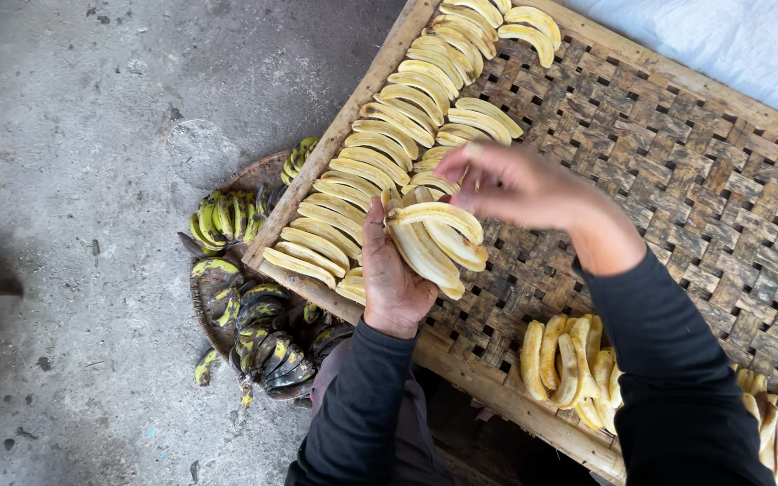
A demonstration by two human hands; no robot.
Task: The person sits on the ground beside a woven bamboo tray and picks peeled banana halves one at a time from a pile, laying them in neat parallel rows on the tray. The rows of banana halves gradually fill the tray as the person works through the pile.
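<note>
Left hand [395, 274] cups a fanned stack of peeled banana slices [431, 238], fingers curled under it, palm up, so the stack works as a feed magazine just above the woven bamboo tray [695, 180]. Right hand [515, 184] hovers over the stack's far end, motion-blurred; fingers look loosely pinched, but whether they hold a slice cannot be told. Laid slices [380, 144] run in overlapping rows along the tray's left edge, near to far, each flat and exposed on top. A loose pile [569, 364] waits at the near edge, within reach. Discarded peels [258, 333] sit on the concrete floor [74, 180], left, off the tray.
</note>
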